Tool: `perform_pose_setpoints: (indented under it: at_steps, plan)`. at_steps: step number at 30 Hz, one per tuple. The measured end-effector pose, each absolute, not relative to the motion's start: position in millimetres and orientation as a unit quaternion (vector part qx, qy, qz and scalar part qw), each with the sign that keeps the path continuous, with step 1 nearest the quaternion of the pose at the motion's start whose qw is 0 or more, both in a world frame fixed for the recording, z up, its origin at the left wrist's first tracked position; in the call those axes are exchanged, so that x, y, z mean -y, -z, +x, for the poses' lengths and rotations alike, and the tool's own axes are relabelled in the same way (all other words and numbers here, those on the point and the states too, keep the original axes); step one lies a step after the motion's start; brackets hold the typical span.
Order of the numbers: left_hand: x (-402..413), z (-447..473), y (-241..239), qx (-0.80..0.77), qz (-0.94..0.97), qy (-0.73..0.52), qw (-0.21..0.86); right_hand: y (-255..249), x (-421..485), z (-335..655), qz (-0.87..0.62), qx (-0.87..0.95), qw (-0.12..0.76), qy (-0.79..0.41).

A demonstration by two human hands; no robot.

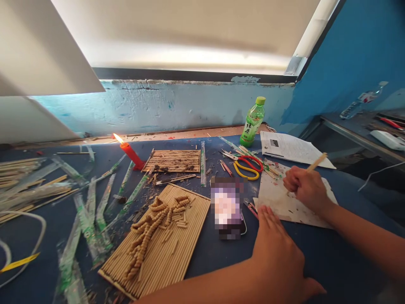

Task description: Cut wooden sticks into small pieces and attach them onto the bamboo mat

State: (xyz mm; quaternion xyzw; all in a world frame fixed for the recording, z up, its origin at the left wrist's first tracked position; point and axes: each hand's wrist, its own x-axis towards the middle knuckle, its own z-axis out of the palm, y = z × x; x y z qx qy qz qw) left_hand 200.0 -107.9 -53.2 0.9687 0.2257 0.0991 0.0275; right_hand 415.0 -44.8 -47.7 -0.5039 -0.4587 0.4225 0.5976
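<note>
My right hand point(304, 187) is closed around a thin wooden stick point(317, 161), its lower end pressed on a stained sheet of paper point(284, 202). My left hand point(278, 253) lies flat, palm down, on the blue table point(325, 257) beside that paper, holding nothing. To the left lies a panel of glued wooden sticks point(158, 249) with a branching shape of short stick pieces point(152, 226) on top. A phone point(228, 207) rests between the panel and my left hand.
A lit red candle point(131, 154) leans beside a second, scorched stick panel point(174, 161). Red-and-yellow scissors point(248, 165), a green tea bottle point(252, 121), printed papers point(292, 148), several empty chopstick wrappers point(95, 207) and loose sticks point(22, 185) cover the table. A white cable point(28, 236) lies at left.
</note>
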Motion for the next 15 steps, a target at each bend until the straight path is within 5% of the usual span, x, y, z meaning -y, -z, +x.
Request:
perform_pose_setpoints:
  at_steps: [15]
  plan:
    - [105.2,199.3,40.6,-0.212,0.975,-0.044,0.056,49.1,50.0,406.0,-0.513,0.462,0.601,-0.403]
